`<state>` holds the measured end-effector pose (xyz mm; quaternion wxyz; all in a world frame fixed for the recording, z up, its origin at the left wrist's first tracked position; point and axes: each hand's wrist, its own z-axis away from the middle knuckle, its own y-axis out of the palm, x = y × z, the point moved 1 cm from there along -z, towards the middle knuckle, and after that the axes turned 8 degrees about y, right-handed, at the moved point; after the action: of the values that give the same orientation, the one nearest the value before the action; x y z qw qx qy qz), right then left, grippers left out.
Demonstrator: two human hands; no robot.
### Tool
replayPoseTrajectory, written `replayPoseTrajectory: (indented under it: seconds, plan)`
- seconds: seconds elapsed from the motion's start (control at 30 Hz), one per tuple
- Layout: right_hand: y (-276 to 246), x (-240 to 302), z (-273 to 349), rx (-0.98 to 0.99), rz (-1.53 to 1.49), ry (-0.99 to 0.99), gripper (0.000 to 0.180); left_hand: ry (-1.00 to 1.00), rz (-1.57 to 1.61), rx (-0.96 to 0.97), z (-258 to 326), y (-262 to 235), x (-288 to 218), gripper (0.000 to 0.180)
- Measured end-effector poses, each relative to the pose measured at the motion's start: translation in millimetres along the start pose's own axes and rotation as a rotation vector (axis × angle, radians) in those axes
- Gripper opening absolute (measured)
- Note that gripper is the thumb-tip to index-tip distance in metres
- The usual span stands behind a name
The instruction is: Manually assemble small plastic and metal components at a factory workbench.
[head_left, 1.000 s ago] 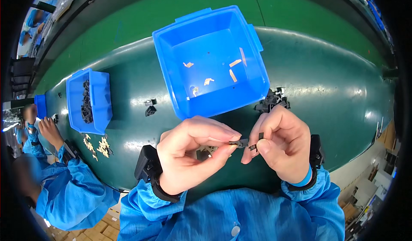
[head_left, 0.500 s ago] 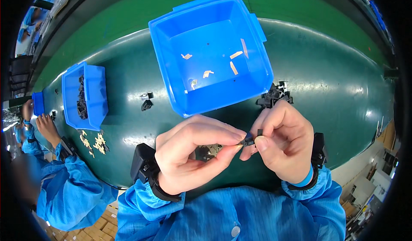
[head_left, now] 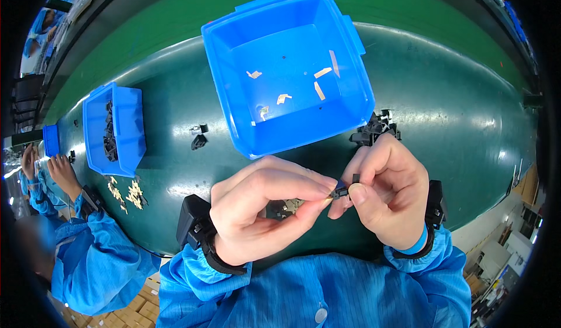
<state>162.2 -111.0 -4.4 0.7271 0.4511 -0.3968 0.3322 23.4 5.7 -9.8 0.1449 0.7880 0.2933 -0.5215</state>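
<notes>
My left hand (head_left: 263, 208) pinches one end of a small black plastic part (head_left: 339, 193) between thumb and forefinger. A bit of blue shows on top of that part. My right hand (head_left: 390, 190) is closed at its other end, with a small black tab (head_left: 356, 179) sticking up between thumb and forefinger. Whether the tab belongs to the same part I cannot tell. Both hands are held close together above the table. Below my left hand, partly covered by it, lies a pile of small pale pieces (head_left: 287, 206).
A large blue bin (head_left: 274, 135) beyond my hands holds several tan strips. Black parts (head_left: 375, 130) are heaped by its right corner; two more (head_left: 200, 140) lie left. A smaller blue bin (head_left: 130, 132) holds black parts, near pale pieces (head_left: 135, 194). A co-worker's hand (head_left: 63, 173) is at far left.
My hands keep almost the same pose around the black part. At the far left, the co-worker's farther hand has shifted left and down.
</notes>
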Motion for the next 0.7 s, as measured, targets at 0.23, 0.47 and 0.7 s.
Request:
replayPoseTrajectory:
  seconds: [0.23,0.47,0.7]
  plan:
    - [-0.5,-0.7,-0.9,0.002,0.001,-0.005,0.012,-0.046,-0.013,0.08,-1.5,-2.9,-4.4,0.025]
    - [-0.4,-1.1,-1.0,-0.003,-0.009,-0.002,0.012,-0.029,-0.027,0.092,-3.1,-3.4,-4.0,0.024]
    - [-1.0,-1.8,-1.4,0.011,0.003,-0.017,0.012,-0.019,-0.022,0.096,-1.9,-3.9,-2.9,0.023]
